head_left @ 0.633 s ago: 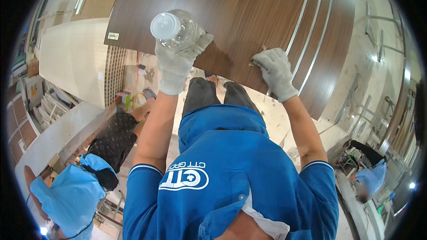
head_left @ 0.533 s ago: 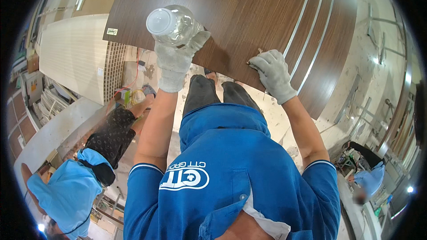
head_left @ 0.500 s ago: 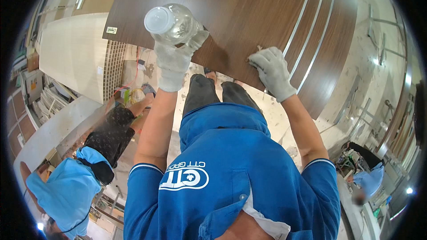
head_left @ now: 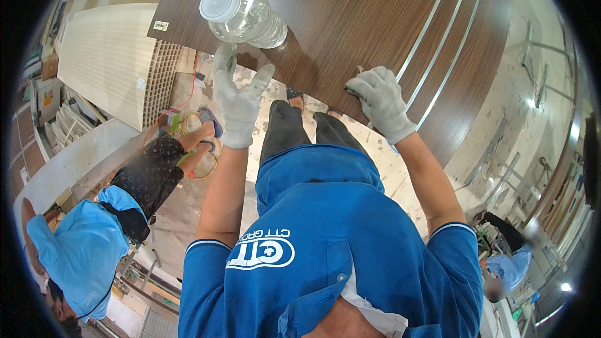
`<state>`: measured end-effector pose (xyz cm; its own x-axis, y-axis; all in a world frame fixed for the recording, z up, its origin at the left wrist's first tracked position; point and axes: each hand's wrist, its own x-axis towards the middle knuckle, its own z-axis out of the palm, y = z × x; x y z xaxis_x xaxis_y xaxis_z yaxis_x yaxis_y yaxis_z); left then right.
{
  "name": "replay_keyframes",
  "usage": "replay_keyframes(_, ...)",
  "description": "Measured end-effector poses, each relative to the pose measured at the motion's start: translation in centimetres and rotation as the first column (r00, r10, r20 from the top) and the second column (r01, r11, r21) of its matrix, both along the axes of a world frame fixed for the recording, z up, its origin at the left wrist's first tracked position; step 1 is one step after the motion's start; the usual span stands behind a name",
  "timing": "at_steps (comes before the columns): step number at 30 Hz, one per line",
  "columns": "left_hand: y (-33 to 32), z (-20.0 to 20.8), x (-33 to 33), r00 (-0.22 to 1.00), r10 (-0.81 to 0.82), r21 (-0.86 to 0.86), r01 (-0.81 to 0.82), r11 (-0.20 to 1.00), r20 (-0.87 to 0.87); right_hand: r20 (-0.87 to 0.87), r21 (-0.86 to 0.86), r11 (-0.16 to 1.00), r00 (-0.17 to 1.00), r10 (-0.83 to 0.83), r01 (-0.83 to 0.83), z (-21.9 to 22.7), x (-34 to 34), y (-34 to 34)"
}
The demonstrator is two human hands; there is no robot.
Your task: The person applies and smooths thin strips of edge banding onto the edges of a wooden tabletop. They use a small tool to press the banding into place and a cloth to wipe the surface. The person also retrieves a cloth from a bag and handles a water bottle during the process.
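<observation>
A clear plastic bottle (head_left: 255,20) with a white cap stands on the dark brown wood-grain panel (head_left: 341,19), near its close left edge. Just below the bottle is my left hand (head_left: 238,101) in a pale work glove, open, its thumb and fingers spread and nothing in them. Also gloved, my right hand (head_left: 383,103) rests on the panel's near edge with its fingers curled closed. A small dark bit shows under those fingertips; what it is I cannot make out.
Metallic strips (head_left: 432,28) run along the panel's right part. A pale slab with a gridded end (head_left: 113,56) is at the left. One co-worker in light blue (head_left: 78,247) is at lower left, another (head_left: 508,266) at lower right.
My left hand has let go of the bottle and drawn back toward me with its fingers opened. The bottle now stands on the panel. My right hand stays at the panel's edge.
</observation>
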<state>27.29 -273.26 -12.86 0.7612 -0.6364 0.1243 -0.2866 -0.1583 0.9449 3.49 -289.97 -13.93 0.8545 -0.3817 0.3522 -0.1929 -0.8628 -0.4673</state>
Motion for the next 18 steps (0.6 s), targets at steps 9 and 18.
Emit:
replay_keyframes(9, 0.9, 3.6, -4.6, 0.961, -0.241, 0.222, 0.267, 0.938, -0.136, -0.180, 0.617, 0.747, 0.969, -0.171, 0.247, 4.3, 0.7, 1.5)
replay_keyframes(18, -0.9, 4.5, -8.6, 0.855, -0.515, 0.248, 0.512, 0.822, -0.059, -0.213, 0.884, 0.373, 0.953, -0.216, 0.282, 6.7, -1.9, 5.2)
